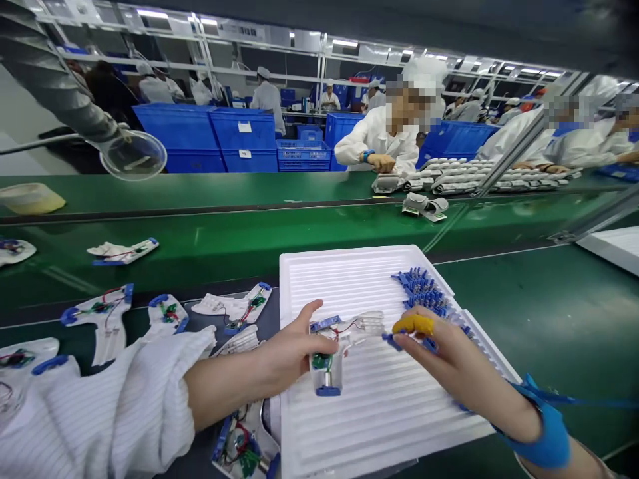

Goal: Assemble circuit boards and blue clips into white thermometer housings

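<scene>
My left hand [299,342] grips a white plastic housing half [367,324] with a green circuit board, red wires, a small metal cylinder and blue end pieces, held over a white ribbed tray [344,273]. Just right of it, my right hand [439,349] pinches a small blue plastic part [392,339] between the thumb and a forefinger wearing a yellow finger cot. The two pieces are close but look apart. Rows of similar blue parts [424,293] lie along the tray's right side, partly hidden behind my right hand. A blue strap [544,432] circles my right wrist.
Several similar housings [107,322] lie left of the tray, some on the green belt [239,233]. Grey-white assembled units [464,176] line the far bench, where a co-worker [394,126] sits. A flexible duct with a clear hood [134,156] hangs upper left. Blue bins [174,133] stand behind.
</scene>
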Motion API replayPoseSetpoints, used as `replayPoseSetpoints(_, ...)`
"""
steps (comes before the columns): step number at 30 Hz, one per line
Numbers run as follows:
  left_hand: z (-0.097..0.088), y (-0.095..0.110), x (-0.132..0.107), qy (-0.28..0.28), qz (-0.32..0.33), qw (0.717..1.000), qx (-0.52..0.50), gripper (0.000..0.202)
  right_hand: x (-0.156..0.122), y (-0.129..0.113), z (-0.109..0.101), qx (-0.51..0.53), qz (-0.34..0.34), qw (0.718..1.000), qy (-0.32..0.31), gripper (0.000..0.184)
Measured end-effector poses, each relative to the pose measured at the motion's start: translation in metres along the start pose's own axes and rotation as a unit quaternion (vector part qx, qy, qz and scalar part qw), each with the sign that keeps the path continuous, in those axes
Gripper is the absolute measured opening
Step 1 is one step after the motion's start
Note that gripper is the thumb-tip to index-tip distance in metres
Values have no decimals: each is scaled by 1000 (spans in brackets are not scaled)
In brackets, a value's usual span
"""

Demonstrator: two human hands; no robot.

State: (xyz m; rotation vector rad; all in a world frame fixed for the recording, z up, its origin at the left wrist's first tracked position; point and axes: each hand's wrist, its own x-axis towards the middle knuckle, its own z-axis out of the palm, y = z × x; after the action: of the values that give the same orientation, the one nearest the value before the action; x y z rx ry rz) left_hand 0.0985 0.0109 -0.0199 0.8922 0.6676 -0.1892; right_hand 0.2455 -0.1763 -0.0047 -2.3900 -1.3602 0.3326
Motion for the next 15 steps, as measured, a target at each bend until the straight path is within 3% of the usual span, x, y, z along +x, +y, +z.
replayPoseSetpoints(2,8,1,0,-37,9,999,-12,97,-5,-22,-5,145,0,988,-62,25)
replayPoseSetpoints(5,17,0,-3,-81,20,997,8,106,-6,-42,-4,180,9,978,-108,26)
replayPoseSetpoints(12,17,-9,-11,-112,93,981,126,103,-5,-51,1,170,3,981,-97,28)
replayPoseSetpoints(15,19,-10,-15,-94,134,972,169,97,-7,-55,2,140,-9,988,-63,27)
